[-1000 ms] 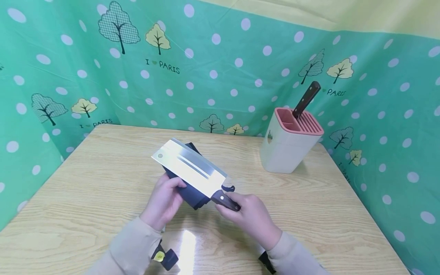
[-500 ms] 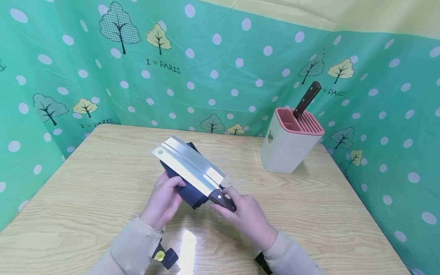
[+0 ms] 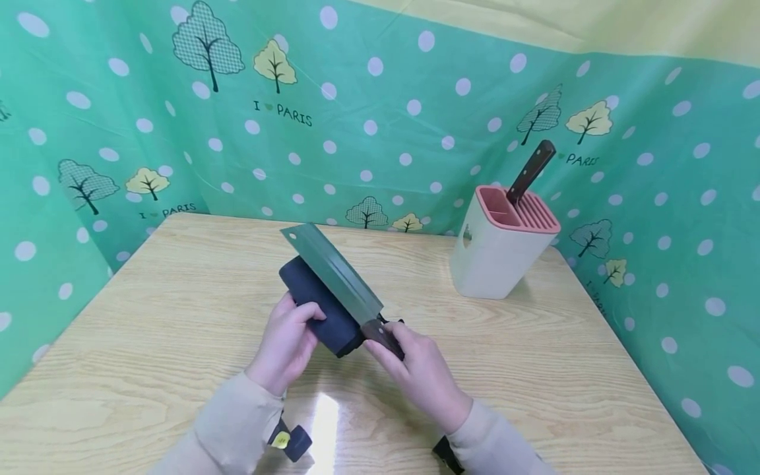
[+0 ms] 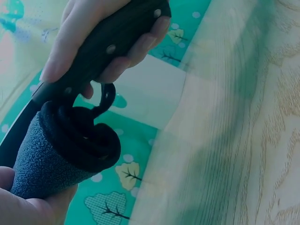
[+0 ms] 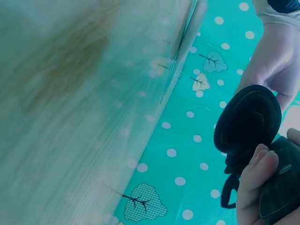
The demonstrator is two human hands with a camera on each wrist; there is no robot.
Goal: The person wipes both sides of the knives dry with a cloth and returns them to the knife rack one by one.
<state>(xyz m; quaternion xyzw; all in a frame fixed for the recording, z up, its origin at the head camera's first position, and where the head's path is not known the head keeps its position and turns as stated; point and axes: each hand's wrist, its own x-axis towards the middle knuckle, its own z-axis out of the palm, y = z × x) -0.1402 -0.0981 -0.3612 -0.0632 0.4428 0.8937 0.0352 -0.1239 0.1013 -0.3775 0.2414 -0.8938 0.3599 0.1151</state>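
Observation:
My right hand (image 3: pixel 421 379) grips the dark riveted handle of a cleaver (image 3: pixel 337 272), whose broad blade points up and left, its face reflecting green. In my left hand (image 3: pixel 286 346) I hold a dark blue rolled towel (image 3: pixel 313 298), thumb over the near side. The blade overlaps the towel's far side in the head view. Up close in the left wrist view, the towel (image 4: pixel 49 157) shows a fuzzy surface, a coiled end and a small dark loop (image 4: pixel 108 97) beside the cleaver's handle (image 4: pixel 112 49). The right wrist view shows the towel's rolled end (image 5: pixel 246 122).
A white knife block (image 3: pixel 493 264) with a pink slotted top stands at the back right of the wooden table (image 3: pixel 534 382). One dark-handled knife (image 3: pixel 531 173) sticks up out of it. A green dotted curtain (image 3: pixel 380 119) surrounds the table's back and sides.
The cleaver has turned in my right hand: its face has tilted from bright to dark green and its tip has swung up and right. The towel has rolled slightly in my left hand.

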